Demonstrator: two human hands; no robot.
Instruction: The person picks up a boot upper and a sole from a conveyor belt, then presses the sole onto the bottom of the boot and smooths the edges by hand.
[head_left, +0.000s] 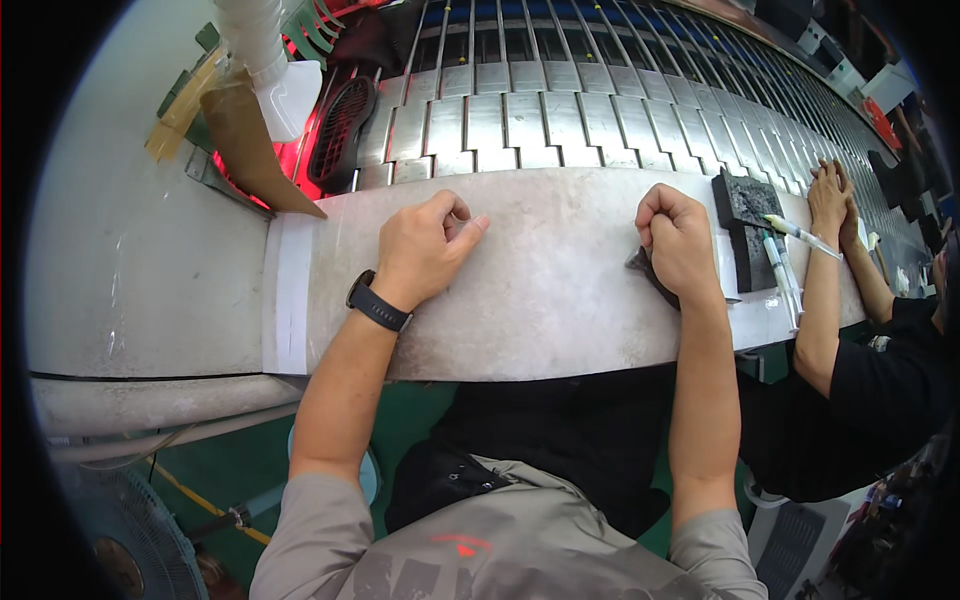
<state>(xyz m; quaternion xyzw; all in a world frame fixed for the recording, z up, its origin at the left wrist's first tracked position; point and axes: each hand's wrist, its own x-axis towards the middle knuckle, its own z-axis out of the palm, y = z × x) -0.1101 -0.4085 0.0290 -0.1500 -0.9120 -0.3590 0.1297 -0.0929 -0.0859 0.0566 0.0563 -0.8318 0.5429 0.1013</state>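
Observation:
My left hand (430, 250), with a black watch (378, 303) on its wrist, rests on the pale worktop (540, 290). Its fingers are curled in and the thumb lies a little apart; nothing shows in it. To the right, my right hand (682, 245) is closed in a fist. Partly covered by that hand and wrist is a dark, curved object (650, 275) on the worktop, whose kind I cannot make out. A black shoe sole (342, 135) stands tilted under red light, beyond my left hand at the conveyor's left end.
A metal-slatted conveyor (560, 120) runs along the far edge. Black blocks (748, 205) and several syringe-like tubes (780, 265) lie to the right. Beyond them are a co-worker's hands (832, 195). A white hose nozzle (290, 100) and brown flap (250, 150) stand at left.

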